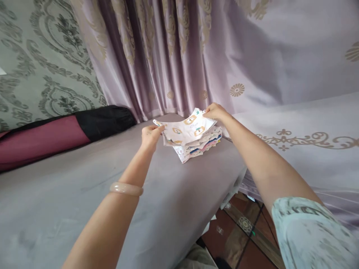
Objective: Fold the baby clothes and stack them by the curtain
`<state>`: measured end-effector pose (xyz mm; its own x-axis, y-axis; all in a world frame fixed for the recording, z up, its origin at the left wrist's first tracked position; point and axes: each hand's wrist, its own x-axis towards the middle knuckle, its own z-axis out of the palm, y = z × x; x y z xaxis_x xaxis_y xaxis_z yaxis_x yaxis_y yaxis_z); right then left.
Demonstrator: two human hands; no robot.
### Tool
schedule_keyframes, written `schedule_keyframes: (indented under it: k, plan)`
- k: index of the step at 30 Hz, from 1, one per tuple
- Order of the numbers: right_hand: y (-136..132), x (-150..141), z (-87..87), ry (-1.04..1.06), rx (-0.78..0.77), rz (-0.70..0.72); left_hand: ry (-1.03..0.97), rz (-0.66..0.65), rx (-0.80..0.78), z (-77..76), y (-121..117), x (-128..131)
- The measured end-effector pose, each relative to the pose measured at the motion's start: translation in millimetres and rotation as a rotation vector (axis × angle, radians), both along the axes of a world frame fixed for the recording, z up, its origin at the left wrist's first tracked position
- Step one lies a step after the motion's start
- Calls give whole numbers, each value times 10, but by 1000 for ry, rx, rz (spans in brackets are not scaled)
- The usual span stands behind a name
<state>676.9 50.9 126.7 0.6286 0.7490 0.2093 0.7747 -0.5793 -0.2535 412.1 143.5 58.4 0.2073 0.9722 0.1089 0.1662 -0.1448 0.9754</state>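
Between my two hands a white printed cloth (185, 130) with orange and green figures is stretched, sagging in the middle. My left hand (151, 135) pinches its left corner, and my right hand (215, 112) pinches the upper right corner. Directly beneath it lies a stack of folded cloths (202, 147), mostly white with some blue and pink layers. How far the held cloth touches the stack I cannot tell. The stack rests on a grey covered surface (168, 194). A pale bangle (126, 188) circles my left wrist.
A long maroon and black bag (84, 129) lies along the patterned wall (50, 56) on the left. Purple curtains (157, 67) hang behind the stack and down the right side. Below the surface's right edge shows a brown tiled floor (244, 231).
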Motion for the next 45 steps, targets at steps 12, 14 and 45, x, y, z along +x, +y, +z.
schedule_keyframes:
  k: [12, 14, 45]
  plan:
    - [44, 670, -7, -171, -131, -95, -222, -83, -154, -322, -136, 792]
    - [53, 735, -31, -177, -128, -91, -227, -77, -163, -358, -166, 838]
    - [179, 529, -733, -247, -201, 7, 297, -103, 481, -759, -436, 672]
